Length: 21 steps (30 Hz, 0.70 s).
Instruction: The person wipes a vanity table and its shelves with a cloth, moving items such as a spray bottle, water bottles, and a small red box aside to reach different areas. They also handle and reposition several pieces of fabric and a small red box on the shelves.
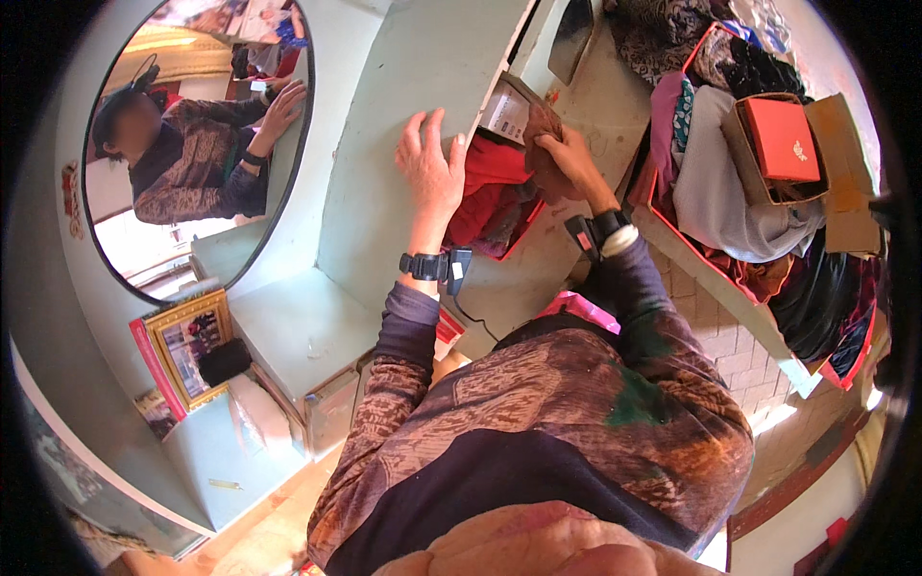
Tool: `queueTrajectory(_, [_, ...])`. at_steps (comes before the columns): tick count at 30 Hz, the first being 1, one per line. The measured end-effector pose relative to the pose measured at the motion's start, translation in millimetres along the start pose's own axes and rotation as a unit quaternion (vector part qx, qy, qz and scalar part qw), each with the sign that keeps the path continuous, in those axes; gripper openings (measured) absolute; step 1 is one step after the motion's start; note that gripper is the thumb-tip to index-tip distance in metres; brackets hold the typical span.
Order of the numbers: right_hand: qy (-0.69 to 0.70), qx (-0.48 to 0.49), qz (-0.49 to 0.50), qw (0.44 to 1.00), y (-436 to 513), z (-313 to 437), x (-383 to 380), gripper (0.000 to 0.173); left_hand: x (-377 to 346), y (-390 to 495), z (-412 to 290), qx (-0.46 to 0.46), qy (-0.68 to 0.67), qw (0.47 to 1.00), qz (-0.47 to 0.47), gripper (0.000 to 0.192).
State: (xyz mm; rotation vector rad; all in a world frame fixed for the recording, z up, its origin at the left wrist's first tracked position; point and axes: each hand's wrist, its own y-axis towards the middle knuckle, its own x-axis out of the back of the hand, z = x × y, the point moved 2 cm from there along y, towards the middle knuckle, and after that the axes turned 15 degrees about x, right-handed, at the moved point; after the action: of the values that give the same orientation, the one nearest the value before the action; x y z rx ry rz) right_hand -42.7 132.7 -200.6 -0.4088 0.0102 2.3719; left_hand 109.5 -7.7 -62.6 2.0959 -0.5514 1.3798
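Note:
My left hand (436, 162) rests with its fingers apart on the pale green dresser top (389, 93), near its front edge. My right hand (573, 158) grips a brown cloth (545, 155) above an open compartment under that edge. Red fabric (497, 169) lies bunched in the compartment, in a container with a red rim. Behind the cloth, a white printed box (508, 109) is partly covered by it. Each wrist wears a black strap with a small device.
An oval mirror (209, 137) stands at the left above a gold picture frame (191, 349) and a black object (225, 362). To the right, a red-edged box of clothes (749, 216) carries an open cardboard box (756, 194) with a red box (781, 137) inside.

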Motion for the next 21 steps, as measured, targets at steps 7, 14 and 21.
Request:
queueTrajectory(7, [0.106, 0.182, 0.169, 0.963, 36, 147, -38, 0.039, 6, 0, 8, 0.002, -0.106, 0.994, -0.02, 0.04])
queueTrajectory(14, [-0.546, 0.467, -0.088, 0.69, 166, 176, -34, 0.044, 51, -38, 37, 0.029, -0.164, 0.983, -0.076, 0.035])
queueTrajectory(21, [-0.597, 0.513, 0.045, 0.615, 163, 125, -87, 0.051, 58, -81, 69, 0.135, -0.061, 0.986, -0.08, 0.036])
